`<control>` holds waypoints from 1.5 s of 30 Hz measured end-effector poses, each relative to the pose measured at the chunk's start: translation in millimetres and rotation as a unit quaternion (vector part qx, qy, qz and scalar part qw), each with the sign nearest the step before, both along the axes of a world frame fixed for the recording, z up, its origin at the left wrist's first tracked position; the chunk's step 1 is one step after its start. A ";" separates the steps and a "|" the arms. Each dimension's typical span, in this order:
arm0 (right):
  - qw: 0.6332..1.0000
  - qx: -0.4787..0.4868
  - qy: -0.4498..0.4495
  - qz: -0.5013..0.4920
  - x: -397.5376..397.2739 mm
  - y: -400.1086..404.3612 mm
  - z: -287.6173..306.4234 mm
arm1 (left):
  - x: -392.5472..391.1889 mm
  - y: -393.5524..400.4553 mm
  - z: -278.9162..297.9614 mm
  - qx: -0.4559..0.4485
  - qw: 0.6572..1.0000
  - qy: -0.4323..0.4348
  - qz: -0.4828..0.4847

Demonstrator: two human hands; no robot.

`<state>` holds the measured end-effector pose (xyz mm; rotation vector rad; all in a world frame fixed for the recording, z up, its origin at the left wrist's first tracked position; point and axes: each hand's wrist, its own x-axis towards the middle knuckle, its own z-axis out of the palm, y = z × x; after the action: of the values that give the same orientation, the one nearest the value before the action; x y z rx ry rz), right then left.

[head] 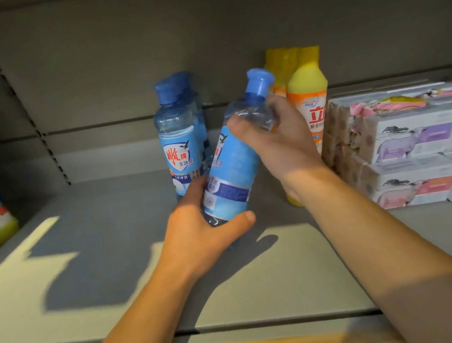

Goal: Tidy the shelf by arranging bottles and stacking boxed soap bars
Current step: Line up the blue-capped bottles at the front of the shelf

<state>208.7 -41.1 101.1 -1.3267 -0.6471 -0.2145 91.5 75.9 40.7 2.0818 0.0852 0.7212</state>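
You hold a blue dish-soap bottle (230, 167) tilted above the shelf (111, 282), its cap leaning right. Your left hand (199, 233) has its fingers curled around the base; your right hand (279, 137) has its fingers wrapped around the neck. Just behind your left fingers stand matching blue bottles (181, 146); behind your right, yellow-capped bottles (307, 93), with stacked soap boxes (413, 147) farther right
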 end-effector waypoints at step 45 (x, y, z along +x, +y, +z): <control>0.967 0.027 0.170 0.187 -4.9 7.4 -26.5 | -6.3 11.2 5.2 -0.474 0.786 0.197 -0.345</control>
<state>203.7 -33.7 74.7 -1.1295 -0.5816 0.2960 85.2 87.1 46.0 1.0916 -0.0769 -0.2301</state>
